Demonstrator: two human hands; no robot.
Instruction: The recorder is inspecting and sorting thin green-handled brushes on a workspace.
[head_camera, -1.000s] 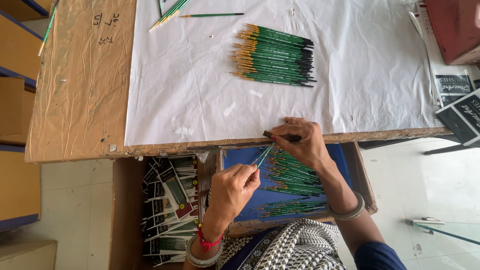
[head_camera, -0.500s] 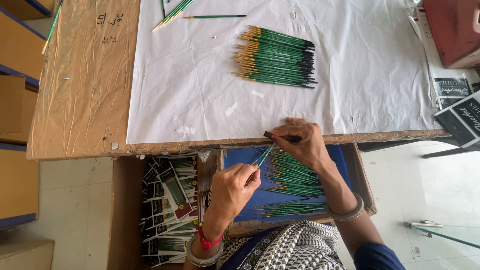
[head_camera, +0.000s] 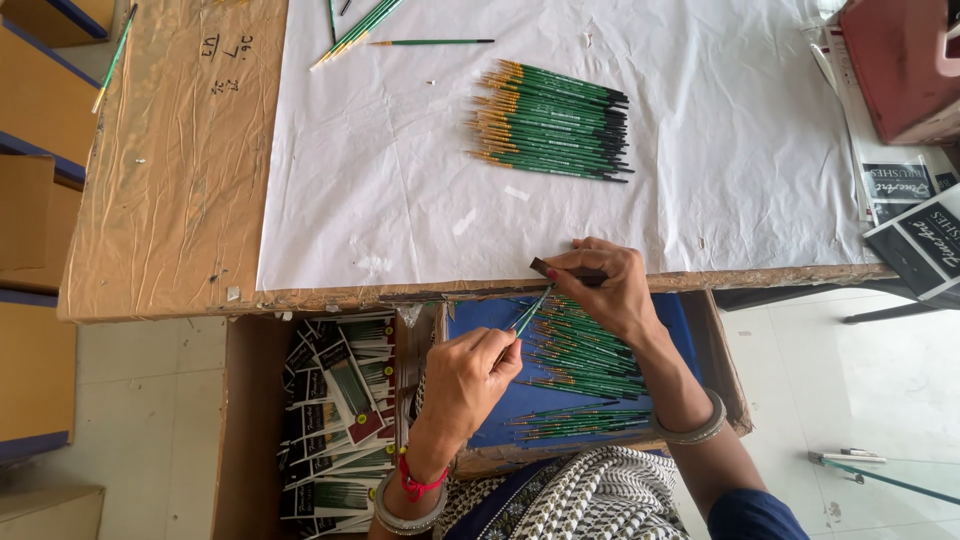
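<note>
Head view: box of packaged brushes (head_camera: 335, 410) at left; left hand (head_camera: 475, 375) pinching thin green brush (head_camera: 530, 312) over blue tray (head_camera: 600, 370); right hand (head_camera: 605, 285) closed around dark tool (head_camera: 545, 267) at table (head_camera: 180, 200) edge.

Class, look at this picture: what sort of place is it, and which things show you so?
Probably a small paintbrush packing workshop: a neat pile of green brushes on the paper-covered table, packaged brush sets boxed below.
</note>
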